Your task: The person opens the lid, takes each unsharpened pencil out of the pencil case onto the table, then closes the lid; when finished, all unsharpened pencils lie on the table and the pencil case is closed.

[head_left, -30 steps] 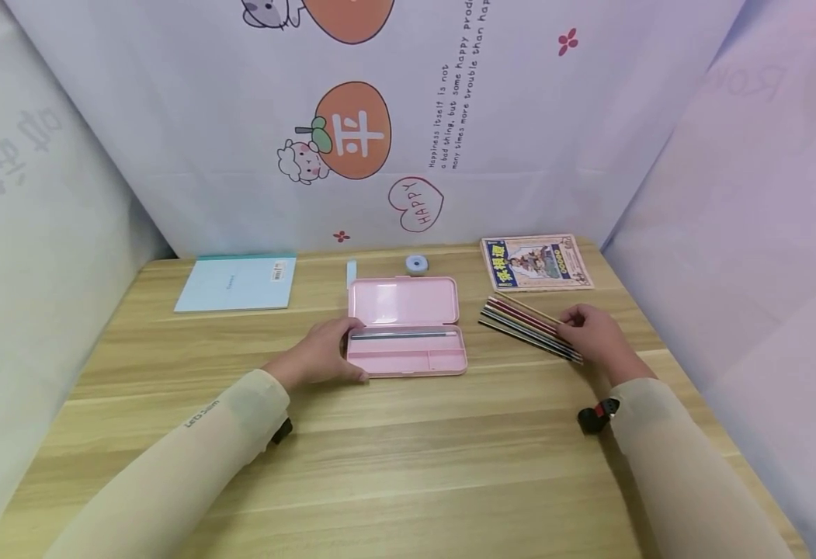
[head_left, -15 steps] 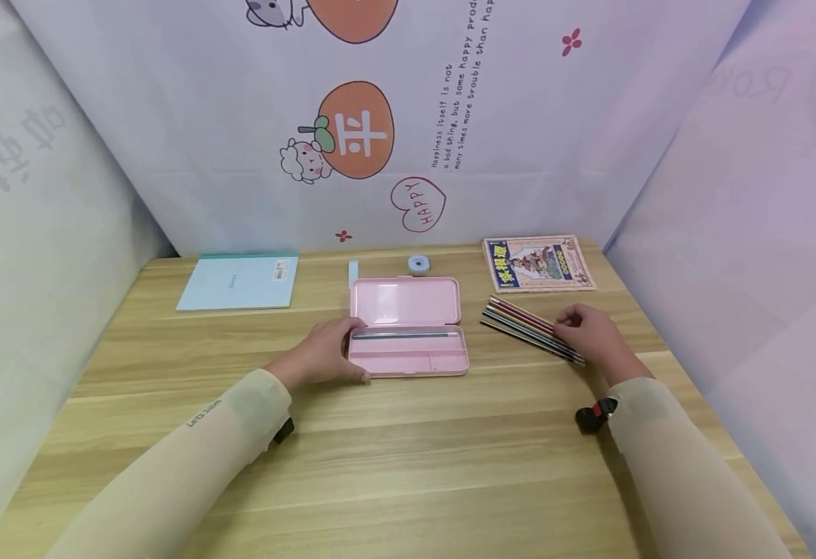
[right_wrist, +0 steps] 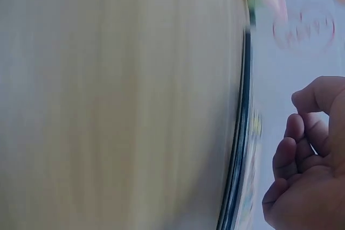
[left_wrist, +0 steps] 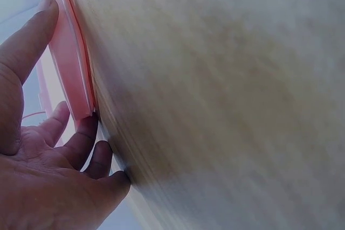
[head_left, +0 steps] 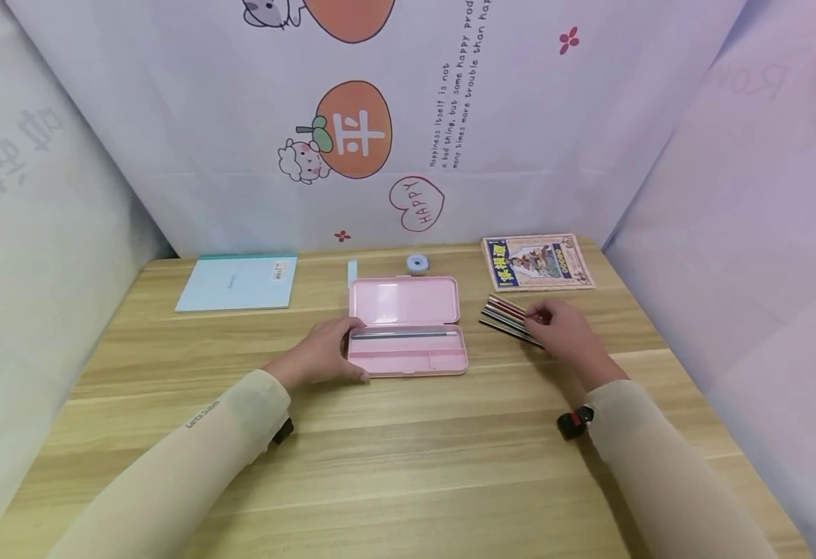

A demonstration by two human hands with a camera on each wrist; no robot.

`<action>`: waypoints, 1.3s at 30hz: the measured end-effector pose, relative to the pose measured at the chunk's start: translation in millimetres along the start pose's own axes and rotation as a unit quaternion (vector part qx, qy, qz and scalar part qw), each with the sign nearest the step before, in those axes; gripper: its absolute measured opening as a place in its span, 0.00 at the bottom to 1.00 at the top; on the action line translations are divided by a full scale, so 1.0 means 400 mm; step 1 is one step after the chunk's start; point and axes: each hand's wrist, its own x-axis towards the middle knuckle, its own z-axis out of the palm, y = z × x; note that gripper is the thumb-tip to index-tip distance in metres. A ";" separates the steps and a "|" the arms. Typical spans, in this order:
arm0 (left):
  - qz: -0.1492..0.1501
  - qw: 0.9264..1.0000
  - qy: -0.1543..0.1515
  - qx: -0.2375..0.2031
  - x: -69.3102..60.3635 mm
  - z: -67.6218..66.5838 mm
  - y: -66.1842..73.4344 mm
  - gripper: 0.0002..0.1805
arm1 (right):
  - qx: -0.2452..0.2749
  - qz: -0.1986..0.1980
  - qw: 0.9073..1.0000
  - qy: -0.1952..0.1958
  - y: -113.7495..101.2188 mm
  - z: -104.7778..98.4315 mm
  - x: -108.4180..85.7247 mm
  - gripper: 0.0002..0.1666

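My left hand grips the left end of an open pink pencil case. In the left wrist view the thumb lies along the case's side, and fingers touch its end. A dark pencil lies in the case's long back compartment. My right hand is over several pencils lying side by side on the table, hiding their right ends. In the right wrist view its fingers are curled, with thumb and forefinger tips meeting; nothing shows between them, and the pencils lie apart from the hand.
Behind the case are a small blue round-cornered item and a narrow light-blue strip. A light-blue notebook lies back left, an illustrated booklet back right. A printed white cloth rises behind the wooden table.
A gold pencil, angled away from the others under my right hand a second ago, now lies among them. The right hand has moved left over the pencils. My left hand and the case stay put.
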 end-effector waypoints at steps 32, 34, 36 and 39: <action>0.010 1.000 0.009 -0.005 -0.004 0.001 -0.002 0.50 | 0.005 -0.124 0.983 -0.139 -0.259 0.192 -0.016 0.20; 0.014 1.000 0.010 -0.005 -0.004 0.000 -0.002 0.50 | -0.002 -0.122 0.981 -0.149 -0.259 0.196 -0.016 0.22; 0.020 1.000 0.012 -0.005 -0.003 -0.001 -0.002 0.50 | -0.008 -0.116 0.981 -0.154 -0.259 0.200 -0.017 0.22; 0.021 1.000 0.014 -0.003 -0.002 -0.001 0.000 0.50 | -0.005 -0.120 0.980 -0.157 -0.261 0.203 -0.018 0.21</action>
